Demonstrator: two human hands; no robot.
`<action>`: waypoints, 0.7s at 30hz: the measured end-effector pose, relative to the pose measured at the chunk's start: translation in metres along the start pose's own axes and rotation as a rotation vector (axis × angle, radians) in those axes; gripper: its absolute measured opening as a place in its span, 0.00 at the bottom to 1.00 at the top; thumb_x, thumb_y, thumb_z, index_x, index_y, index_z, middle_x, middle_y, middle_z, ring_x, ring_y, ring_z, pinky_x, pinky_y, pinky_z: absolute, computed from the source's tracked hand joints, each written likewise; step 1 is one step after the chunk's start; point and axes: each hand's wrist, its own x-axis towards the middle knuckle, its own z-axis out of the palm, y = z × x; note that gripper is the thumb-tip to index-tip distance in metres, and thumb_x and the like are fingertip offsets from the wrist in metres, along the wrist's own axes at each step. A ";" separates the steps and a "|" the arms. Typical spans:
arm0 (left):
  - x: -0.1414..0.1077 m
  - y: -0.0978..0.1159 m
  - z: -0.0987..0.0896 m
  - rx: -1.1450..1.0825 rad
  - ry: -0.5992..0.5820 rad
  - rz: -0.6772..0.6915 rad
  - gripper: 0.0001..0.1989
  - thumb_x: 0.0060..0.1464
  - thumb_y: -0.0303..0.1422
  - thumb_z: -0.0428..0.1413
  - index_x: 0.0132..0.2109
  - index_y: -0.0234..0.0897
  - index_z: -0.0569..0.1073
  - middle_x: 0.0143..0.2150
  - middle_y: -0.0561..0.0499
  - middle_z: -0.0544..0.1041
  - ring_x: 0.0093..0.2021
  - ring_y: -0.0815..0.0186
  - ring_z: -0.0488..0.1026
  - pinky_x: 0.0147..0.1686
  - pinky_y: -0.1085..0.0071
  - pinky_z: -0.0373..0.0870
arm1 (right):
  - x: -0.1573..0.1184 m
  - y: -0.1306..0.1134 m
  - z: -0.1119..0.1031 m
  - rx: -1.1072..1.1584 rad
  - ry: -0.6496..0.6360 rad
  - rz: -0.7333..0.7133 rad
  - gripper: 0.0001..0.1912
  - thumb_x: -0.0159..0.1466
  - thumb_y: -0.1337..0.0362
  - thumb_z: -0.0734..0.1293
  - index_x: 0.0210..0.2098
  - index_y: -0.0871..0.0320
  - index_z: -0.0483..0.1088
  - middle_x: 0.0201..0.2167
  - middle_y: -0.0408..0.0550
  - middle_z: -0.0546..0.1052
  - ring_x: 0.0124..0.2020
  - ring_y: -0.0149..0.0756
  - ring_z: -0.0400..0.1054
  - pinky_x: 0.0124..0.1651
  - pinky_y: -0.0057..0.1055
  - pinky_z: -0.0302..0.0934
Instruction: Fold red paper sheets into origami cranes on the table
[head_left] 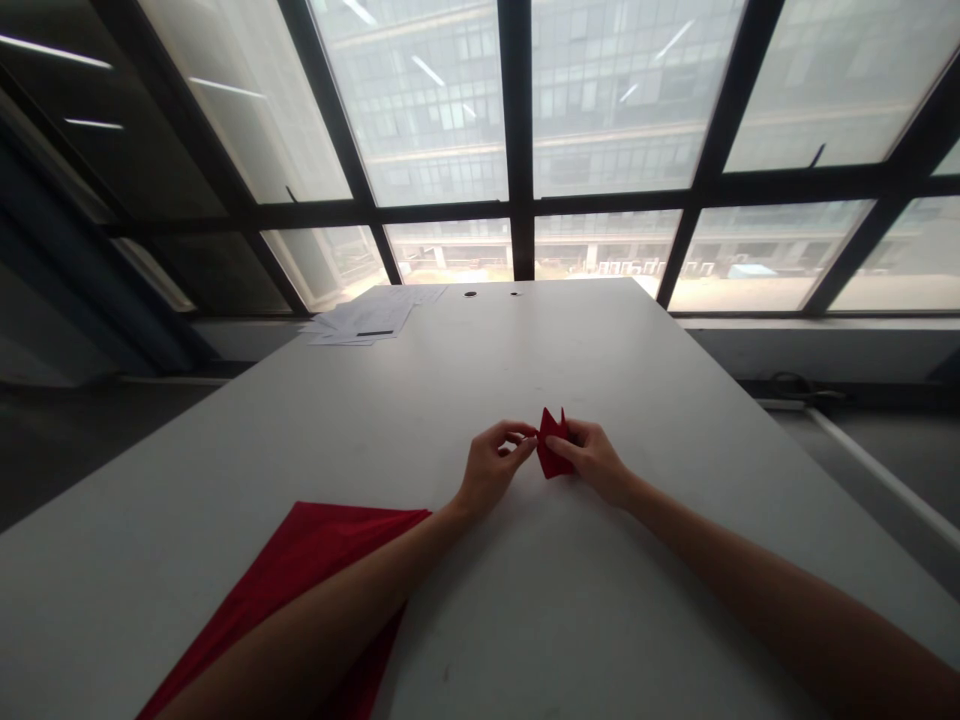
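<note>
A small folded red paper figure (551,458), origami-like with pointed tips sticking up, is held just above the white table (525,370). My right hand (596,458) grips its right side, thumb across the front and fingers behind. At the left edge of the figure, my left hand (499,458) pinches a small point of the paper between thumb and fingertips. Under my left forearm lies a larger red sheet (322,540), partly covered by the arm. Whether it is paper or cloth I cannot tell.
White papers (364,318) with a dark pen-like stick (375,333) on them lie at the table's far left. Two small round dark spots (470,294) mark the far edge. Large dark-framed windows (521,150) stand beyond, and a blue curtain (97,260) hangs at left.
</note>
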 end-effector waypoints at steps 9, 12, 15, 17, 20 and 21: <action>0.003 -0.003 -0.001 -0.089 0.027 -0.046 0.10 0.53 0.37 0.63 0.38 0.35 0.79 0.34 0.48 0.78 0.32 0.67 0.71 0.30 0.73 0.67 | 0.001 0.005 0.001 -0.016 0.000 -0.031 0.15 0.57 0.55 0.72 0.33 0.62 0.74 0.27 0.46 0.76 0.27 0.32 0.66 0.29 0.28 0.59; 0.003 -0.002 -0.001 -0.100 0.019 -0.049 0.10 0.53 0.38 0.63 0.38 0.35 0.78 0.35 0.48 0.78 0.33 0.66 0.71 0.32 0.72 0.68 | 0.001 0.006 0.000 -0.037 0.003 -0.052 0.16 0.57 0.54 0.72 0.32 0.62 0.74 0.27 0.46 0.76 0.26 0.32 0.66 0.28 0.28 0.59; 0.003 -0.001 -0.002 -0.090 -0.003 -0.062 0.12 0.53 0.39 0.63 0.39 0.34 0.78 0.35 0.48 0.78 0.33 0.66 0.72 0.32 0.71 0.68 | 0.001 0.007 0.001 -0.061 0.012 -0.072 0.16 0.57 0.53 0.72 0.32 0.62 0.74 0.27 0.46 0.76 0.26 0.32 0.66 0.28 0.28 0.59; 0.003 0.000 -0.002 -0.092 -0.013 -0.074 0.12 0.53 0.39 0.63 0.38 0.34 0.78 0.35 0.47 0.78 0.33 0.66 0.71 0.32 0.71 0.67 | 0.001 0.007 0.001 -0.080 0.020 -0.080 0.16 0.57 0.53 0.72 0.31 0.62 0.74 0.26 0.46 0.76 0.26 0.32 0.66 0.28 0.28 0.59; 0.003 -0.001 -0.001 -0.126 -0.011 -0.080 0.12 0.52 0.39 0.63 0.38 0.34 0.77 0.34 0.48 0.77 0.32 0.67 0.70 0.32 0.72 0.66 | 0.000 0.007 0.002 -0.100 0.025 -0.085 0.15 0.57 0.54 0.72 0.30 0.62 0.73 0.25 0.46 0.75 0.25 0.32 0.66 0.27 0.28 0.59; 0.003 -0.001 -0.001 -0.148 -0.011 -0.083 0.13 0.52 0.39 0.64 0.40 0.34 0.77 0.34 0.49 0.77 0.31 0.68 0.70 0.31 0.73 0.66 | 0.000 0.006 0.003 -0.101 0.025 -0.084 0.15 0.57 0.54 0.72 0.30 0.62 0.73 0.25 0.45 0.75 0.25 0.31 0.65 0.27 0.27 0.58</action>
